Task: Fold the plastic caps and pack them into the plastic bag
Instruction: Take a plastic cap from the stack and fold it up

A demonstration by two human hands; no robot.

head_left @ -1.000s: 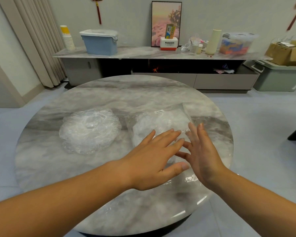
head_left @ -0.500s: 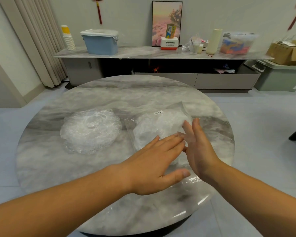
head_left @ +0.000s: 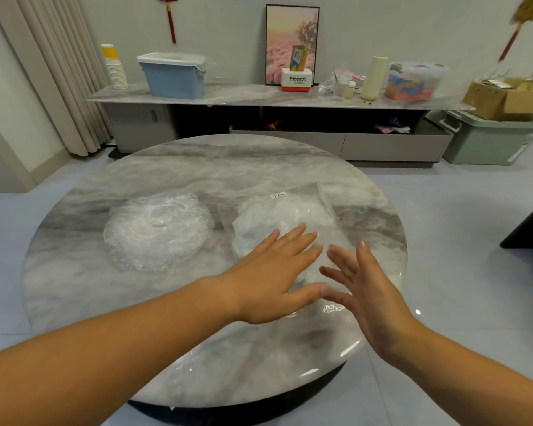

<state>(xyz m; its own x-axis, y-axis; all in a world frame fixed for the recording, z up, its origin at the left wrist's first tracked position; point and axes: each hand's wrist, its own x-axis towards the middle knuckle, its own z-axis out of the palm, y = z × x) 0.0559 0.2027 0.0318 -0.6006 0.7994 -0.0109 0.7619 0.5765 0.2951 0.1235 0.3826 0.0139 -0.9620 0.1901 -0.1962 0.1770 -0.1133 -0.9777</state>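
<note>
A clear plastic bag (head_left: 283,213) holding crumpled white caps lies flat on the right half of the round marble table (head_left: 197,167). My left hand (head_left: 277,272) lies flat on the bag's near part, fingers straight. My right hand (head_left: 360,284) is just right of it, fingers spread and straight, over the bag's near right edge; whether it touches the bag is unclear. A loose pile of clear plastic caps (head_left: 157,229) sits on the table to the left, apart from both hands.
Another clear plastic piece (head_left: 203,373) lies at the table's near edge under my left forearm. Behind the table stands a low sideboard (head_left: 259,96) with a blue bin (head_left: 174,73), paper cups and boxes. A green crate (head_left: 486,139) stands on the floor at the right.
My right hand has pulled back toward me and to the right, spreading its fingers. My left hand stays flat on the bag, shifted slightly forward.
</note>
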